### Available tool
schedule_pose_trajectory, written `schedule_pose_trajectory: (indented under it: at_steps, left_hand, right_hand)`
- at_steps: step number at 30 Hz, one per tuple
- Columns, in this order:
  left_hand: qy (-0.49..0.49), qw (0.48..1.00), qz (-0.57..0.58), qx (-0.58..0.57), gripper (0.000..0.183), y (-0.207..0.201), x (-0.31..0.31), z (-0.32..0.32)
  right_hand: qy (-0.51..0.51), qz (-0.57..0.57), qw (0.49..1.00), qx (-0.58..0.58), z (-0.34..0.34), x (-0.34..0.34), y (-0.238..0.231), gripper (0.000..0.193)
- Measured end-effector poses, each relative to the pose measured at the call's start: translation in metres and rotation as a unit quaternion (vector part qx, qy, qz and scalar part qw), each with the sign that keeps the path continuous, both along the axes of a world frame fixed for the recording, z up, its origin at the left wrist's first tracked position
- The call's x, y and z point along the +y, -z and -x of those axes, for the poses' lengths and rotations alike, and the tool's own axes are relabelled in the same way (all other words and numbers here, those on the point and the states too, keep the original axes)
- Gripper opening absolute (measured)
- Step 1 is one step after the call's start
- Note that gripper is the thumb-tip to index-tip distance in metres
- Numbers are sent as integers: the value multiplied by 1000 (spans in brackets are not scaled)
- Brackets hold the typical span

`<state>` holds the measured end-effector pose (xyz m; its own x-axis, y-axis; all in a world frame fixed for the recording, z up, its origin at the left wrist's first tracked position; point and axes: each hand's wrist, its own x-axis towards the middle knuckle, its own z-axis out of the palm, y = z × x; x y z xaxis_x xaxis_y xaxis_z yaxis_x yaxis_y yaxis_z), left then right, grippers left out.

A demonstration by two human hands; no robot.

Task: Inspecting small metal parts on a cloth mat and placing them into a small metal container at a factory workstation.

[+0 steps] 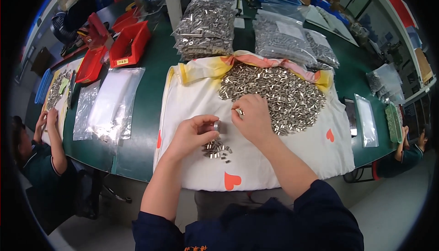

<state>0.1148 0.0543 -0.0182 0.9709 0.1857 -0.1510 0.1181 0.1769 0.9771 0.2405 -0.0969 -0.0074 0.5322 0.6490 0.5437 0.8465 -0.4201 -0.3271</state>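
My left hand point(193, 134) is closed, thumb and forefinger gripping a short, shiny metal cylinder point(216, 125). Just under it a small group of metal pieces point(213, 150) lies on the white cloth point(192, 98). To the right, my right hand point(253, 117) is pinched at the near left side of a large heap of small silvery metal cylinders point(295, 96). A tiny metal piece point(240, 111) shows at its fingertips. The two hands are apart, with a strip of cloth between them. The cloth carries red hearts, and its far edge is rolled up behind the heap.
Clear bags of metal parts point(205, 24) and more filled bags point(281, 34) stand behind the cloth. Red bins point(129, 45) and flat plastic bags point(112, 98) lie left on the green table point(151, 86). A phone point(350, 116) lies right. Co-workers sit at both sides and across.
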Motion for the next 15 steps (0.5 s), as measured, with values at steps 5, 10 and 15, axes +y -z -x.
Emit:
schedule_pose_trajectory:
  at_steps: [5, 10, 15]
  left_hand:
    - [-25, 999, 37, 12, 36, 1, 5, 1]
    - [-25, 998, 54, -6, 36, 0, 6, 3]
    - [-26, 999, 39, -2, 36, 2, 4, 3]
  right_hand:
    - [-108, -80, 896, 423, 18, 1, -5, 10]
    - [-116, -92, 888, 436, 26, 1, -4, 10]
    - [-109, -95, 908, 394, 28, 3, 0, 8]
